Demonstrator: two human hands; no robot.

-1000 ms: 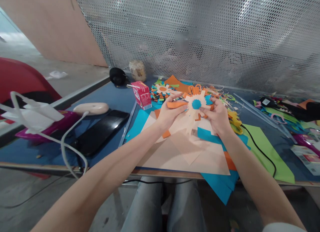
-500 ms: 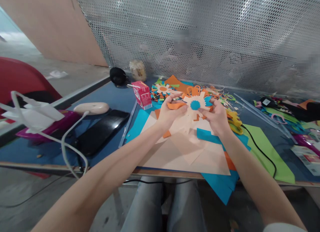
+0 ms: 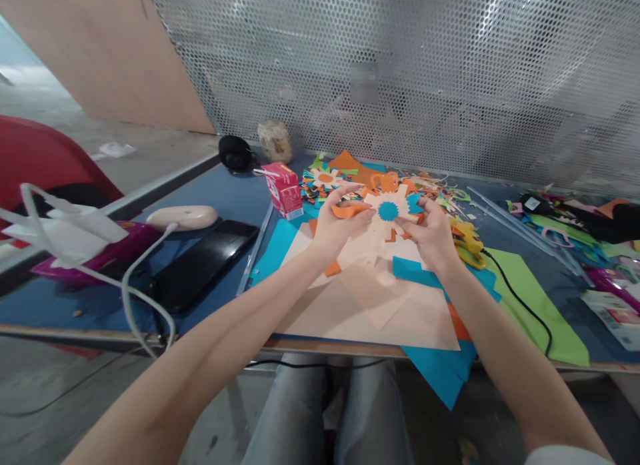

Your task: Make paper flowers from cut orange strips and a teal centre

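Both of my hands hold a paper flower (image 3: 386, 219) above the blue table (image 3: 235, 188). The flower has peach petals, orange strips and a blue toothed disc in its middle. My left hand (image 3: 337, 226) pinches an orange strip at the flower's left side. My right hand (image 3: 433, 237) grips the flower's right edge, thumb close to the blue disc. Peach paper sheets (image 3: 370, 305) lie under my hands.
A red juice carton (image 3: 284, 189) stands left of my hands, beside another paper flower (image 3: 325, 179). Yellow scissors (image 3: 467, 245), a black cable (image 3: 520, 301) and green paper (image 3: 537, 301) lie to the right. A black phone (image 3: 205, 263) and a white cable (image 3: 135, 278) lie left. Perforated metal screen (image 3: 450, 71) stands behind.
The flower has shifted slightly left and up between my hands. My left thumb and fingers have worked along the orange strip.
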